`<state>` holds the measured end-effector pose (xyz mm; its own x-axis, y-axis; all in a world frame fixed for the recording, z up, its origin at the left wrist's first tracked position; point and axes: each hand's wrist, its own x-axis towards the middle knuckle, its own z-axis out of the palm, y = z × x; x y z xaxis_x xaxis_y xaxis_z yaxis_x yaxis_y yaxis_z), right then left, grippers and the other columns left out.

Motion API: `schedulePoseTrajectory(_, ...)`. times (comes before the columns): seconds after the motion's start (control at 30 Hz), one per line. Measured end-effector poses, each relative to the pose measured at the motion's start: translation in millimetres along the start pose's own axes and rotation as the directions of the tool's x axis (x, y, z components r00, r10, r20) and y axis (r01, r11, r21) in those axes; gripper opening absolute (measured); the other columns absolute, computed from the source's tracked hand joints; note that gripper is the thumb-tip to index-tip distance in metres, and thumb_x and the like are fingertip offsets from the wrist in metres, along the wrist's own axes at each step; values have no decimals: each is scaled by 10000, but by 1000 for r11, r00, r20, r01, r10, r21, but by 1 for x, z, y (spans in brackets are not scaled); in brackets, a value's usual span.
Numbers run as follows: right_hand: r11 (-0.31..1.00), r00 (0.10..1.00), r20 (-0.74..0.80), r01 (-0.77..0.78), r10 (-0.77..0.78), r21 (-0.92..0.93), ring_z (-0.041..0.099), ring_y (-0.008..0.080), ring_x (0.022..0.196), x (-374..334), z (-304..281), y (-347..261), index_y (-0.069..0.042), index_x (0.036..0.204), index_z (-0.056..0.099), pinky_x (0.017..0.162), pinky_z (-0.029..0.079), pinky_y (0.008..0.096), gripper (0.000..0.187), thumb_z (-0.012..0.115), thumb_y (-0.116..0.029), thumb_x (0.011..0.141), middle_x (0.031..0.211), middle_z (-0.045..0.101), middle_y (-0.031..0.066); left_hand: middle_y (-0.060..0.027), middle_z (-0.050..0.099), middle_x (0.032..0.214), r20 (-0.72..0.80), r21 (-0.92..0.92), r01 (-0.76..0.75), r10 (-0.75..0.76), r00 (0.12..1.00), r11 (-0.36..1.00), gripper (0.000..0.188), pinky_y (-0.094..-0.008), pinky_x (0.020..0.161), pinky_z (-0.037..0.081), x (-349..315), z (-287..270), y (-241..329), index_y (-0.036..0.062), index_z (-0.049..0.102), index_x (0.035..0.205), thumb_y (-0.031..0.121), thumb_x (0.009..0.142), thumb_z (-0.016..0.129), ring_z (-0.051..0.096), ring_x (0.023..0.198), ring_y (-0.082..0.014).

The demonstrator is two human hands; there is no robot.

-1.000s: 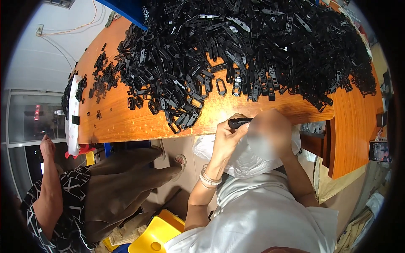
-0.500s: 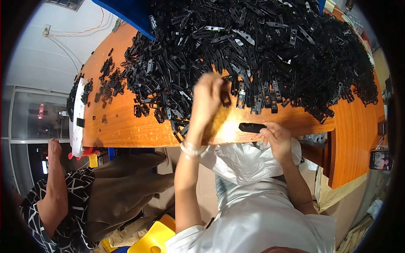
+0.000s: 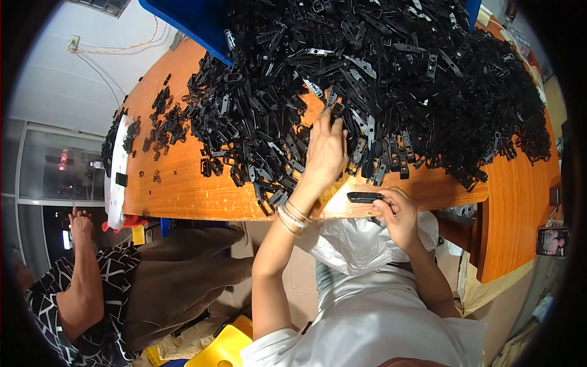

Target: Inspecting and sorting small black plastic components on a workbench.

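My left hand (image 3: 327,151) reaches into the near edge of a big heap of black plastic parts (image 3: 269,92). Its fingers are stretched out and slightly apart, with the tips at a small black part (image 3: 337,109); no firm hold on it shows. Close to the table's front edge, my right hand (image 3: 398,213) pinches a long, narrow black plastic piece (image 3: 365,197) between thumb and fingers. That piece points left, roughly level, above the edge. Its exact kind cannot be made out.
The heap spreads over the wooden table (image 3: 177,199), below a blue bin (image 3: 189,30). Smaller parts (image 3: 168,125) lie scattered at left. A white plastic bag (image 3: 348,244) hangs at my lap. Another person (image 3: 79,281) sits at left; a phone (image 3: 552,241) stands far right.
My left hand has moved right and opened its fingers into the heap's edge. My right hand still holds the black piece, now turned slightly. The whole view has shifted a little.
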<state>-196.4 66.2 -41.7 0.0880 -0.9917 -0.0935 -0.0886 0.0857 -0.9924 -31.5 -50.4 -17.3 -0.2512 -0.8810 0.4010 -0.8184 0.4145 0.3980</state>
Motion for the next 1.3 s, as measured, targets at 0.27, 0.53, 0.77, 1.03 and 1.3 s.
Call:
schedulePoseTrajectory(0.27,1000,999,-43,10,-9,22,604,105,680,-1,1,6,39,930,558,519,478,206,114,545,9,820,769,589,71,-167,636,869,-6,-400,192,-212,977,896,197,-309,687,472,18,-18,-19,-63,603,819,107,851,510,606,750,-194)
schedulePoseTrajectory(0.53,998,997,-69,23,-19,50,604,118,642,-1,8,5,52,913,565,502,494,219,121,573,30,794,767,561,80,-134,651,763,72,-350,512,-523,850,784,226,-268,628,485,100,4,-59,-37,629,912,119,750,650,639,705,-165)
schedulePoseTrajectory(0.77,999,996,-77,49,-49,1,600,117,630,-1,6,4,48,915,565,505,491,221,126,576,26,791,767,561,81,-193,635,787,99,-157,500,-490,866,852,229,-359,725,481,93,5,-63,-7,623,820,127,642,678,623,791,-329)
schedulePoseTrajectory(1.03,995,995,-18,93,-94,-46,615,109,712,-1,1,8,41,952,556,508,482,196,131,531,35,824,842,566,64,-72,592,693,39,-817,366,-589,807,446,175,-214,545,446,55,-34,-48,-85,571,886,-42,719,599,540,547,-111)
schedulePoseTrajectory(1.3,918,998,50,23,-46,395,596,137,709,-4,-13,-8,51,935,581,552,488,218,174,568,78,764,917,547,113,-189,604,987,365,-928,371,-248,897,-25,118,-343,802,488,-28,-53,5,-7,536,871,92,823,580,613,874,-265)
